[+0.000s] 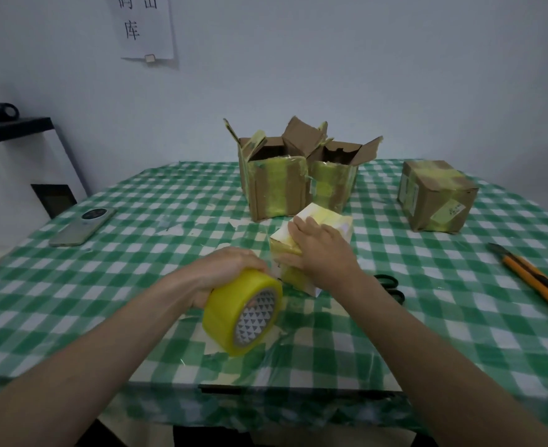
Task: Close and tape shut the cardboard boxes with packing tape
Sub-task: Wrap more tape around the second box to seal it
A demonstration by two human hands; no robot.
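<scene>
A small white box (330,221) wrapped in yellow tape lies in the middle of the green checked table (137,253). My right hand (321,250) rests flat on its top with straight fingers, the thumb along its near side. My left hand (224,272) grips a yellow roll of packing tape (234,314) just left of the box, and a thin clear strip runs from the roll toward the box. Two brown cardboard boxes (277,185) (334,179) with open flaps stand behind. A closed taped brown box (434,195) sits at the right.
An orange utility knife (537,282) lies at the right edge. Black scissors (392,287) lie partly hidden under my right forearm. A phone (84,225) rests at the table's left. A dark shelf (14,124) stands by the left wall.
</scene>
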